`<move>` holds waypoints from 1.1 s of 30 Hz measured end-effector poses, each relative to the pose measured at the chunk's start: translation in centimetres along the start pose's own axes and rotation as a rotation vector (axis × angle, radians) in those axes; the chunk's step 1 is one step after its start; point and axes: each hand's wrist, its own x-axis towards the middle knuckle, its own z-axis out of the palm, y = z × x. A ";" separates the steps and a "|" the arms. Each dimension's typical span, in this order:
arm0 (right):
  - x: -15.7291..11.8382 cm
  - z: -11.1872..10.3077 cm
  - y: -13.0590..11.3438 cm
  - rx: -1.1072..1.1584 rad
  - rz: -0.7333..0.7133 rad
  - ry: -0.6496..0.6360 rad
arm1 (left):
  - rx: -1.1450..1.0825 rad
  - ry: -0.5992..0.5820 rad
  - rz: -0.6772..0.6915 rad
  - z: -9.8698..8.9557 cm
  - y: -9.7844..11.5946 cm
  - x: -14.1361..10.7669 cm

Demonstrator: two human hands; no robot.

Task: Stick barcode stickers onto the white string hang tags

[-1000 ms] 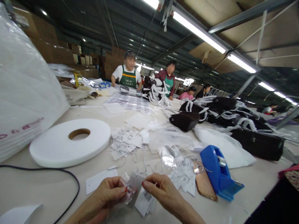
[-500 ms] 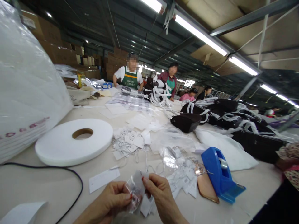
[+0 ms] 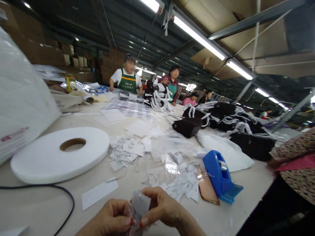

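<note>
Near the bottom centre, a small clear plastic bag (image 3: 140, 204) is held between both hands, with something pale inside that is too blurred to name. My left hand (image 3: 114, 216) pinches its left side, thumb against fingers. On its right side, my right hand (image 3: 159, 208) has thumb and fingers closed on the bag. Just beyond the hands lies a loose pile of white tags with strings (image 3: 184, 180). A second heap of tags (image 3: 128, 147) is farther back. One long white tag (image 3: 99, 194) lies flat to the left of the hands.
A large white roll (image 3: 49, 164) and black cable (image 3: 70, 196) are at left. At right are a blue tape dispenser (image 3: 219, 177), a copper-coloured phone (image 3: 208, 188), black bags (image 3: 188, 126) and a person's patterned sleeve (image 3: 292, 146). Other people stand across the table.
The view has turned slightly right, showing more of the person at right. My right hand's fingers have moved down and around the bag, whose top now shows between the hands.
</note>
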 end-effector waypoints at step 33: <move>0.3 -0.9 1.3 0.139 -0.210 0.085 | -0.076 -0.041 -0.042 0.5 0.3 -0.5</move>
